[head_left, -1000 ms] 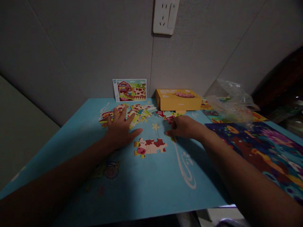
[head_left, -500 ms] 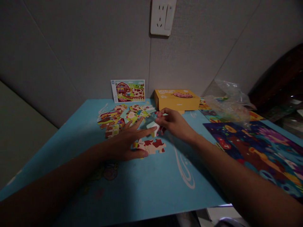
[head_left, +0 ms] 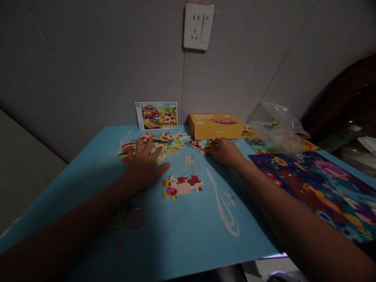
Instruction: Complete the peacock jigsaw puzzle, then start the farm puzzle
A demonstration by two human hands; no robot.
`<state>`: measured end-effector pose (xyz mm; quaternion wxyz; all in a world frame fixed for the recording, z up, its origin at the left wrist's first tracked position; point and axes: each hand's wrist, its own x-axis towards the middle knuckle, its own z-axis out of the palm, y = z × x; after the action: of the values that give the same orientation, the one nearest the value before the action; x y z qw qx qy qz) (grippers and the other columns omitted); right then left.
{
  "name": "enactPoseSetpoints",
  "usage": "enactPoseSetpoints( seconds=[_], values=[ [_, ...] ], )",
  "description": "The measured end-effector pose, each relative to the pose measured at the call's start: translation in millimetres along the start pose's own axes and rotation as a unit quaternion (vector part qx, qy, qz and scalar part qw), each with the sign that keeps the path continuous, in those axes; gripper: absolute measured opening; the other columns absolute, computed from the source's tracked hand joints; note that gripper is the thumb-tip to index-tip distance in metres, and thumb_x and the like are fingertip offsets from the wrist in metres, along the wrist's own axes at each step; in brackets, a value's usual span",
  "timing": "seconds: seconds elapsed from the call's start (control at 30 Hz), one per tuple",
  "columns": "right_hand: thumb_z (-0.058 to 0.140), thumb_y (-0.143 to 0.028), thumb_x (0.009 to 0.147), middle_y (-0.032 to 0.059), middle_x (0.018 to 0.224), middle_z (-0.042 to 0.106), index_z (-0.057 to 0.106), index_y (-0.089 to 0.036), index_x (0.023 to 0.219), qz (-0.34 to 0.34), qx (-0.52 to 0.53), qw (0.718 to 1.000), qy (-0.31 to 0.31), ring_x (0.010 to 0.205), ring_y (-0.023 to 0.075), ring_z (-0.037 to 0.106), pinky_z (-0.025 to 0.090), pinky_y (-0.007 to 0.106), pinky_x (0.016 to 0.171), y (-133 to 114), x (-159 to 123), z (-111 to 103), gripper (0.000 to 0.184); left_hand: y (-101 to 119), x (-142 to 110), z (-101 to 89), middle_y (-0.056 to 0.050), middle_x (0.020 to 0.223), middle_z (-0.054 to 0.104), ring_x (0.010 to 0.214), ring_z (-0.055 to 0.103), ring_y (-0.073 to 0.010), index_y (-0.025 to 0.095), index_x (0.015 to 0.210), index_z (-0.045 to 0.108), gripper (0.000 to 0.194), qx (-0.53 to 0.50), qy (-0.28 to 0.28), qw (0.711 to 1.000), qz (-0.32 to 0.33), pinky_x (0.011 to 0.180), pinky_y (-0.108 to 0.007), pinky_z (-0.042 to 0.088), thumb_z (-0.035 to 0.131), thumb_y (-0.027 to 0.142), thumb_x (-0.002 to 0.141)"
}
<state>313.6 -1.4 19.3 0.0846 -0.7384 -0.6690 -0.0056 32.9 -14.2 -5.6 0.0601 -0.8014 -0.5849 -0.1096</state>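
My left hand (head_left: 143, 166) lies with fingers spread at the front of a heap of loose jigsaw pieces (head_left: 173, 145), hiding part of it. Near the yellow box, my right hand (head_left: 225, 152) is closed, its fingertips on a small jigsaw piece (head_left: 205, 150) with pink on it. Just left of those fingertips, a red and pale piece (head_left: 195, 144) lies on the table. Closer to me, between my forearms, a few joined jigsaw pieces form a cow with brown patches (head_left: 183, 185).
A picture card of a farm (head_left: 158, 116) leans on the wall beside the yellow puzzle box (head_left: 217, 126). To the right, a dark colourful puzzle (head_left: 317, 192) lies flat on the blue table (head_left: 188, 235), with a clear plastic bag (head_left: 279, 129) behind it. A wall socket (head_left: 198, 26) is above.
My left hand has drawn back left from the middle onto the heap. The right hand has moved right and away, toward the box, with the pale piece gone from between the hands.
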Motion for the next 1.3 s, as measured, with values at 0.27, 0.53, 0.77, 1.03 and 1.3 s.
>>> enactPoseSetpoints(
  seconds=[0.27, 0.53, 0.77, 1.03, 1.3],
  values=[
    [0.077, -0.047, 0.068, 0.0149, 0.093, 0.071, 0.068, -0.012, 0.108, 0.039, 0.060, 0.997, -0.008, 0.084, 0.0259, 0.065, 0.041, 0.028, 0.062, -7, -7, -8, 0.054, 3, 0, -3.5, -0.015, 0.152, 0.036, 0.142, 0.021, -0.0448, 0.023, 0.134, 0.056, 0.055, -0.048, 0.035, 0.998, 0.016, 0.107, -0.066, 0.027, 0.054, 0.047, 0.084],
    [0.066, -0.045, 0.079, 0.0003, 0.055, 0.057, 0.068, -0.014, 0.072, -0.025, 0.488, 0.870, -0.067, 0.044, 0.0082, 0.042, 0.031, 0.022, 0.041, -27, -15, -14, 0.032, 10, -13, -22.4, -0.009, 0.154, 0.034, 0.144, 0.012, -0.0414, 0.032, 0.152, 0.017, 0.075, -0.158, -0.090, 0.947, 0.263, 0.109, -0.068, 0.018, 0.054, 0.036, 0.088],
    [0.066, -0.042, 0.079, 0.0039, 0.068, 0.066, 0.068, -0.013, 0.078, -0.042, 0.634, 0.760, -0.136, 0.052, 0.0121, 0.057, 0.050, 0.026, 0.050, -55, -31, -6, 0.029, 6, -16, -20.2, -0.014, 0.155, 0.029, 0.145, 0.019, -0.0364, 0.029, 0.151, 0.022, 0.069, -0.156, -0.093, 0.941, 0.285, 0.112, -0.062, 0.019, 0.053, 0.036, 0.090],
    [0.058, -0.026, 0.085, 0.0125, 0.097, 0.073, 0.072, -0.013, 0.097, 0.005, 0.192, 0.975, 0.109, 0.088, 0.0229, 0.067, 0.047, 0.031, 0.076, -9, -3, -2, 0.023, 6, -8, -16.4, -0.014, 0.151, 0.038, 0.145, 0.018, -0.0373, 0.025, 0.149, 0.030, 0.064, -0.113, -0.010, 0.973, 0.199, 0.110, -0.065, 0.019, 0.049, 0.040, 0.090],
    [0.066, -0.044, 0.080, 0.0134, 0.097, 0.071, 0.075, -0.015, 0.092, -0.030, 0.082, 0.995, 0.046, 0.088, 0.0247, 0.064, 0.043, 0.029, 0.071, 0, 4, 10, 0.032, 1, -2, -1.0, -0.017, 0.155, 0.028, 0.140, 0.016, -0.0523, 0.028, 0.138, 0.051, 0.061, -0.014, 0.027, 1.000, -0.008, 0.101, -0.073, 0.023, 0.051, 0.058, 0.084]
  ],
)
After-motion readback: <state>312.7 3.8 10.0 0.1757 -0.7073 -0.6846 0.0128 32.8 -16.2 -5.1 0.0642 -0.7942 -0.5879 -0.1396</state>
